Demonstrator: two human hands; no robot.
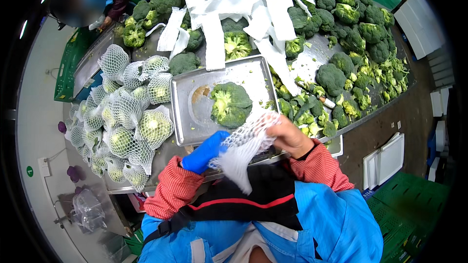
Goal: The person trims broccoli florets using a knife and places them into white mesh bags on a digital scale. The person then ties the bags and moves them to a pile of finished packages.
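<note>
My left hand (205, 152), in a blue glove, grips one side of a white foam mesh sleeve (245, 146). The bare right hand (290, 135) holds the sleeve's other side, so the net is stretched between both hands in front of my apron. Just beyond them, a broccoli head (231, 105) lies on a metal tray (182, 113), its cut stem side partly turned up. The tray rests on the metal worktable. To its left, a pile of broccoli heads in white mesh sleeves (124, 117) covers the table. More flat white sleeves (234, 5) lie heaped behind the tray.
Loose broccoli (351, 14) is piled at the back right, with trimmings (387, 76) by the table edge. A knife (326, 101) lies among florets right of the tray. Another person's hand (106, 22) is at the far left, near a green crate (67, 67). More green crates (402, 204) stand at lower right.
</note>
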